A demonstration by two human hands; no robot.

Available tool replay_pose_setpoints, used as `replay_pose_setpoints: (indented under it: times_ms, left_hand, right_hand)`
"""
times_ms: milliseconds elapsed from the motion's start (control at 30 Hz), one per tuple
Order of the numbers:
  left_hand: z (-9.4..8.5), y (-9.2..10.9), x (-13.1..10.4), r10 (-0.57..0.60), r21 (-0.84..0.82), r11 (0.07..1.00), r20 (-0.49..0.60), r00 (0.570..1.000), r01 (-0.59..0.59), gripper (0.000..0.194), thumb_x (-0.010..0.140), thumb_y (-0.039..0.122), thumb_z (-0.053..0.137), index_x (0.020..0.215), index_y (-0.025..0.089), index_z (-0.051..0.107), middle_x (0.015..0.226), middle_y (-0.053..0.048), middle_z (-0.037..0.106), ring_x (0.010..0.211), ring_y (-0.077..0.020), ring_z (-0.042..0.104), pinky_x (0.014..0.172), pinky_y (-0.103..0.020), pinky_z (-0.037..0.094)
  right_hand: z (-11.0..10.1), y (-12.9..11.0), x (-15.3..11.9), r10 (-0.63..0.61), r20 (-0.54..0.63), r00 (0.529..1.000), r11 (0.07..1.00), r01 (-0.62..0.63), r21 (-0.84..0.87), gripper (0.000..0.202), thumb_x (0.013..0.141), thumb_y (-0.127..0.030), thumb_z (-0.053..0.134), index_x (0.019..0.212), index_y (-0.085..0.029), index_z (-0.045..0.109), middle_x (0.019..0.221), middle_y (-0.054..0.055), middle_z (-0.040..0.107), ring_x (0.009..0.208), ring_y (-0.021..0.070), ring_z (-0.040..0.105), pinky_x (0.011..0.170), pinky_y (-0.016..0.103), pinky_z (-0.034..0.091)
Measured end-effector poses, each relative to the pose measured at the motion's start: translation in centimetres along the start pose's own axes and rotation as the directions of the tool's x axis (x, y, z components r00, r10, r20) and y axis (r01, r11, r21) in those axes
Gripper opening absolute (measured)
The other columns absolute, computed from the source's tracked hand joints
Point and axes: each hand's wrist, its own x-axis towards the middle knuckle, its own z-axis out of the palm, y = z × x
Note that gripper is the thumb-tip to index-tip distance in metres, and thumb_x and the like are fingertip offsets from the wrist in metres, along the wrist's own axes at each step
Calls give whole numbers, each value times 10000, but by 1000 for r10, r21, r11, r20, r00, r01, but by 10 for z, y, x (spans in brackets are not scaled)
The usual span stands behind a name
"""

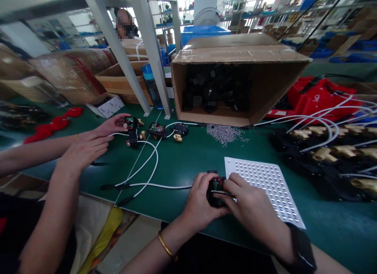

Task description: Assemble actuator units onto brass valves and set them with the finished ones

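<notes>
Near the table's front edge, my left hand (202,201) is wrapped round a small black actuator housing (216,201), its open top showing a circuit board with red and green parts. Pinched in my right hand (247,201) is a pair of metal tweezers (223,193), lying across that open top. A white cable (167,186) runs left from the housing. Beside my right hand lies a white sheet (282,191) with rows of small shiny round pieces. My fingers hide part of the housing and the tweezers' tips.
A co-worker's hands (85,150) handle a similar unit at left. Another open unit (157,129) lies mid-table. Behind are a pile of small metal pins (225,134) and a cardboard box (241,54) of black parts. Finished-looking units with brass fittings (326,154) line the right.
</notes>
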Motion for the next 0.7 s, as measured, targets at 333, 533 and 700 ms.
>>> replay_pose_setpoints:
  times_ms: [333,533,700]
  left_hand:
    - [-8,-8,4,-189,-266,941,97,977,208,666,626,396,731,1168,203,395,1114,-64,538,1011,-231,529,885,-356,410]
    - [-21,14,15,-60,-102,984,587,807,148,597,480,473,789,969,190,597,1170,-71,501,1028,-254,513,848,-323,426]
    - [-10,30,24,36,-54,999,750,660,7,733,525,439,776,1179,238,514,1384,-70,387,1233,-283,393,1015,-369,312]
  right_hand:
    - [-6,36,-8,555,-185,811,544,-185,818,254,815,-413,513,682,-199,538,666,-3,493,599,146,465,572,278,376]
    - [11,55,-64,823,63,564,11,-128,992,380,817,-513,518,671,-171,599,552,-16,469,519,111,432,495,219,380]
    - [31,39,-69,800,174,574,-17,-269,963,363,714,-497,656,804,-152,586,637,52,646,563,175,586,532,276,472]
